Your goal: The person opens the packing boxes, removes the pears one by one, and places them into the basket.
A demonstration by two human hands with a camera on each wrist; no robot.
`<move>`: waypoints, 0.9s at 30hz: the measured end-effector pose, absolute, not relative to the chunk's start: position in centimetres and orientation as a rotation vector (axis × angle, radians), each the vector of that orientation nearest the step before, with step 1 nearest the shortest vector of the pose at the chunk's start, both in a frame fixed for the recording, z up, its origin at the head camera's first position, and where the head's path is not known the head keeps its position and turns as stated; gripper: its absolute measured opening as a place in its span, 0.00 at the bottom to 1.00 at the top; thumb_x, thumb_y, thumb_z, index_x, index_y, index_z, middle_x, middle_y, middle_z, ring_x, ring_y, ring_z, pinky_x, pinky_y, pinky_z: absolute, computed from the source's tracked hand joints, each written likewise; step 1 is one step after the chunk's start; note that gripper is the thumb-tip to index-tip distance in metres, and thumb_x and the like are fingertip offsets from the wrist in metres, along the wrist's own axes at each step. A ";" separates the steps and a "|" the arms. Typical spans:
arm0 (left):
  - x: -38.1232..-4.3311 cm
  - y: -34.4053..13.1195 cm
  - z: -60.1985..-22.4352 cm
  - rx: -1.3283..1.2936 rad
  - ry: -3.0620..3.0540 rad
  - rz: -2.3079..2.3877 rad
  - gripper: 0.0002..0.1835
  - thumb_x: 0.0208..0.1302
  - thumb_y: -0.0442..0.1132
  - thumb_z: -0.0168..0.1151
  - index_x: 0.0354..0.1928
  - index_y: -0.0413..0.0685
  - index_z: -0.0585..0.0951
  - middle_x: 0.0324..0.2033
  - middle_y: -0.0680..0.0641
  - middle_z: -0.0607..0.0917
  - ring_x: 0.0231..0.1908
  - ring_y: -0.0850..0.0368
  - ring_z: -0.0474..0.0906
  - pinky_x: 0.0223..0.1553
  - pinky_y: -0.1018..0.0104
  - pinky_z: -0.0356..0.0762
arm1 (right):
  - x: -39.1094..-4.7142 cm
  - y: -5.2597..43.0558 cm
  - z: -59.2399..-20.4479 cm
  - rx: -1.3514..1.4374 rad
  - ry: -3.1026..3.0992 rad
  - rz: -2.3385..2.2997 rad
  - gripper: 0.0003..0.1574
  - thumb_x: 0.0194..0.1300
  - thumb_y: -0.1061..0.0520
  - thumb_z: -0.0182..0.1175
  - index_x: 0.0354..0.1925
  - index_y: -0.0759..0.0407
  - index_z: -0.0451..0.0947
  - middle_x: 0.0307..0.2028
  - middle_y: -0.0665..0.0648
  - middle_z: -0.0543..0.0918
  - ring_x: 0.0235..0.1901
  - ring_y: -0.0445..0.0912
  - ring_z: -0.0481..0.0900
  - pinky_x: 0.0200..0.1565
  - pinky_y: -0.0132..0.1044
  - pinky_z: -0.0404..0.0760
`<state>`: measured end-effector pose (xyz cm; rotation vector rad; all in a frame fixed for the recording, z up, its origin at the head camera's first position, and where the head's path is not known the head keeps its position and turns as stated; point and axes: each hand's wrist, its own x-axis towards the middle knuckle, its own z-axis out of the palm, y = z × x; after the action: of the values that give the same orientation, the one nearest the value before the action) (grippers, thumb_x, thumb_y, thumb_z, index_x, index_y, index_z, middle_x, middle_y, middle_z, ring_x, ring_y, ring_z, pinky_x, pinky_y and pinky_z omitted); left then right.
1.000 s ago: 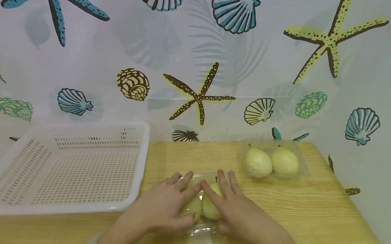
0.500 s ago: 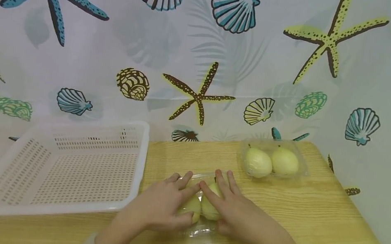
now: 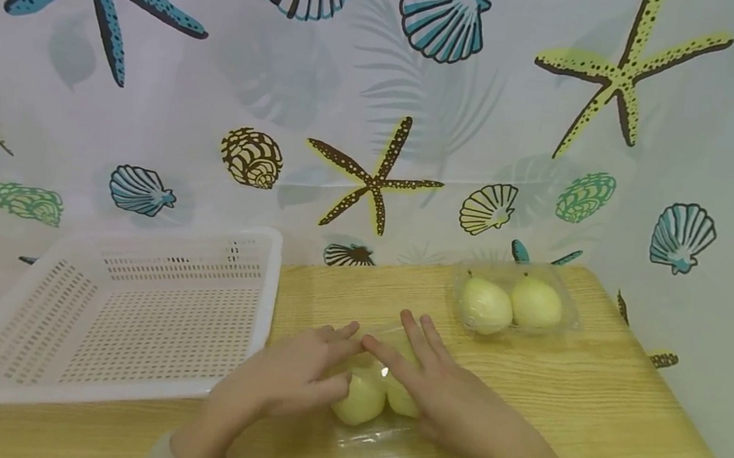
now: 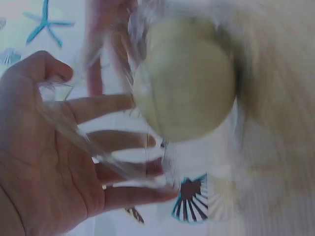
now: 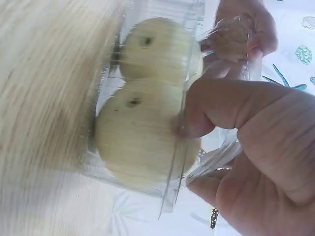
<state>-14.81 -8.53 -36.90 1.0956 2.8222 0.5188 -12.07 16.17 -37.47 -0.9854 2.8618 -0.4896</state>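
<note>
In front of me sits a clear plastic clamshell box (image 3: 373, 437) holding two pale yellow pears (image 3: 360, 402). Its lid is raised at the near side, tilted over the pears. My left hand (image 3: 291, 371) lies along the lid's left side with its fingers extended; in the left wrist view the lid's edge crosses those fingers beside a pear (image 4: 189, 83). My right hand (image 3: 450, 389) holds the right side, its fingers over the lid. In the right wrist view its bent thumb (image 5: 206, 110) touches the box's rim, with the lid between thumb and fingers.
A white plastic basket (image 3: 265, 301) with slotted walls stands on the left of the wooden table (image 3: 596, 402). Another clear box (image 3: 570, 308) with two pears sits at the back right. A curtain (image 3: 331, 83) printed with starfish and shells hangs behind.
The lid's near side has lifted away from the base, so the left pear shows more. My left hand has shifted slightly left, and the right hand's fingertips slightly left and farther away.
</note>
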 end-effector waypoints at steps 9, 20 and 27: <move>-14.5 -7.9 -37.1 1.008 2.851 0.468 0.36 0.61 0.58 0.47 0.73 0.62 0.68 0.73 0.43 0.65 0.68 0.38 0.67 0.61 0.40 0.72 | -12.5 16.8 -37.4 -0.970 2.871 -0.503 0.69 0.43 0.72 0.63 0.77 0.30 0.52 0.76 0.69 0.52 0.75 0.70 0.47 0.25 0.27 0.72; -14.2 -8.4 -36.5 1.040 2.785 0.512 0.41 0.62 0.64 0.52 0.78 0.68 0.57 0.78 0.47 0.53 0.73 0.36 0.55 0.64 0.36 0.67 | -13.0 17.3 -37.3 -1.048 2.961 -0.372 0.53 0.58 0.52 0.69 0.76 0.43 0.56 0.74 0.67 0.60 0.72 0.67 0.57 0.58 0.58 0.77; -14.0 -8.9 -36.2 1.237 2.801 0.577 0.41 0.63 0.63 0.59 0.77 0.69 0.58 0.77 0.50 0.55 0.73 0.43 0.60 0.69 0.43 0.63 | -13.1 17.6 -37.3 -1.068 2.970 -0.338 0.48 0.65 0.39 0.64 0.76 0.47 0.58 0.74 0.66 0.60 0.72 0.65 0.58 0.61 0.58 0.74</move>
<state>-14.02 -8.92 -36.18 1.2369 2.8012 0.5774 -13.08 17.60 -37.28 -1.0684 2.9704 -0.3376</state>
